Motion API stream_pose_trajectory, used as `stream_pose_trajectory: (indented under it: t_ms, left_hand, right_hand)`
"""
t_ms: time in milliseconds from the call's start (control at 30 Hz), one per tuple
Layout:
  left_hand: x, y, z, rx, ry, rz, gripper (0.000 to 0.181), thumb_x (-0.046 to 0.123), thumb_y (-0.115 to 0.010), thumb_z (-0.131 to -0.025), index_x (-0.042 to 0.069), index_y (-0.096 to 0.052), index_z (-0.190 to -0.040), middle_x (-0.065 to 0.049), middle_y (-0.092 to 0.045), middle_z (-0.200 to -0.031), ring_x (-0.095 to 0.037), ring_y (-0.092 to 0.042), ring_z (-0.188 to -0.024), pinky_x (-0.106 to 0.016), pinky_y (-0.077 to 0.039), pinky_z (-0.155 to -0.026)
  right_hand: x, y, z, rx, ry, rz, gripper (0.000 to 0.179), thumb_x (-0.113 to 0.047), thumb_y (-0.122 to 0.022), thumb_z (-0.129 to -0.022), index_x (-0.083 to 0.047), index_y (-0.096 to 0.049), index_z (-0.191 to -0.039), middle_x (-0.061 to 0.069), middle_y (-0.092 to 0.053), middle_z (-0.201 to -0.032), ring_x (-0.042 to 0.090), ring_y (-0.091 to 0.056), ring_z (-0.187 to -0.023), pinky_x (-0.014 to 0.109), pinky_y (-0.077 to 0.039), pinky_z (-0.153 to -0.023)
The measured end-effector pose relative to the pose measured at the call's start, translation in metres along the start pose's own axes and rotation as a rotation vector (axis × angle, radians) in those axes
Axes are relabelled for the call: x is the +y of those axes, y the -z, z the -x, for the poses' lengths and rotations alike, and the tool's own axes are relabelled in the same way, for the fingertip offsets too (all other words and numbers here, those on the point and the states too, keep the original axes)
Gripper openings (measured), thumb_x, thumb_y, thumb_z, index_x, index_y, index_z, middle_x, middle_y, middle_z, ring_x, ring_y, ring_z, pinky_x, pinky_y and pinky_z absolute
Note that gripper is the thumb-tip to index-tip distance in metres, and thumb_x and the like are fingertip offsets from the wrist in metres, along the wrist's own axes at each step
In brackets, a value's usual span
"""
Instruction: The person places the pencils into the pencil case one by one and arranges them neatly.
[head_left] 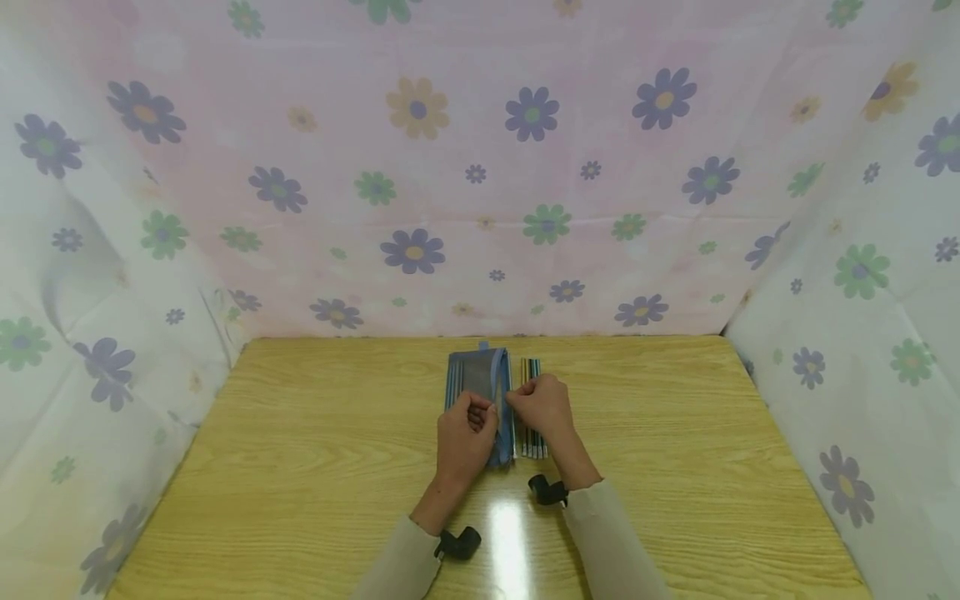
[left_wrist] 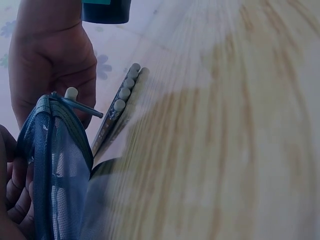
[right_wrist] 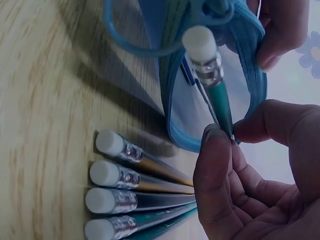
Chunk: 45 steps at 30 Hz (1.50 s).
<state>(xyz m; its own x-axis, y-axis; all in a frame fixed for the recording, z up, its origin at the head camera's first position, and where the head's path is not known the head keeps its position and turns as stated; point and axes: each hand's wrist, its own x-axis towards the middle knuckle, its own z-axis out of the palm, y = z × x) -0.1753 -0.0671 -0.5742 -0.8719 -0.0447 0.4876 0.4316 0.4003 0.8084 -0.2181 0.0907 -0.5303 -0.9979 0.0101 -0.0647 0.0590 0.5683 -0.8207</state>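
A blue zippered mesh pencil pouch (head_left: 477, 371) lies on the table in the head view, with several pencils showing through its mesh. My left hand (head_left: 467, 433) pinches the edge of its zipper opening, which gapes in the right wrist view. A green pencil (right_wrist: 220, 105) with a white eraser is between the thumb and index finger of my right hand (right_wrist: 260, 180), eraser end toward the camera, at the mouth of the pouch. Its far end is hidden. Beside the pouch lies a row of pencils (head_left: 534, 448), gold, dark and green, partly under my right hand.
The wooden table (head_left: 315, 450) ends at a flowered cloth (head_left: 465, 200) at the back, with more cloth at both sides. A blue loop (right_wrist: 135, 47) hangs from the pouch's zipper end. Black wrist cameras (head_left: 459, 543) sit at both sleeves.
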Motion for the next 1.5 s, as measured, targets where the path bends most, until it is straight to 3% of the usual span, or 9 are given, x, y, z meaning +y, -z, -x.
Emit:
stream_pose_trajectory:
  t_ms: [667,1033,1500]
  left_hand:
    - [-0.003,-0.002,0.0003,0.016,-0.027,-0.015,0.008,0.004,-0.071,-0.098,0.009,-0.067,-0.094,0.0,-0.067,-0.077,-0.006,-0.062,-0.062,-0.024,-0.055,-0.056]
    - [-0.0002,0.0001,-0.0001,0.001,0.007,-0.002,0.008,0.005,-0.072,-0.098,0.011,-0.067,-0.094,0.003,-0.067,-0.078,-0.005,-0.062,-0.064,-0.025,-0.056,-0.057]
    - [0.0004,0.0004,-0.0007,0.005,0.003,0.006,0.008,0.005,-0.072,-0.098,0.011,-0.067,-0.095,0.002,-0.067,-0.077,-0.005,-0.062,-0.063,-0.025,-0.055,-0.056]
  right_hand:
    - [-0.0013,-0.0025,-0.0033,-0.007,-0.005,-0.025,0.018,-0.021,-0.075,-0.091,-0.005,-0.083,-0.086,0.004,-0.074,-0.07,0.017,-0.068,-0.059,0.036,-0.058,-0.058]
    - [-0.0044,-0.0079,-0.0019,0.0,0.0,-0.081,0.018,-0.015,-0.074,-0.089,-0.003,-0.082,-0.078,0.006,-0.073,-0.063,0.022,-0.071,-0.053,0.035,-0.058,-0.052]
    - [-0.0037,-0.0101,-0.0028,-0.015,-0.026,-0.097,0.018,-0.017,-0.076,-0.091,-0.001,-0.082,-0.087,0.008,-0.076,-0.071,0.019,-0.072,-0.053,0.035,-0.061,-0.055]
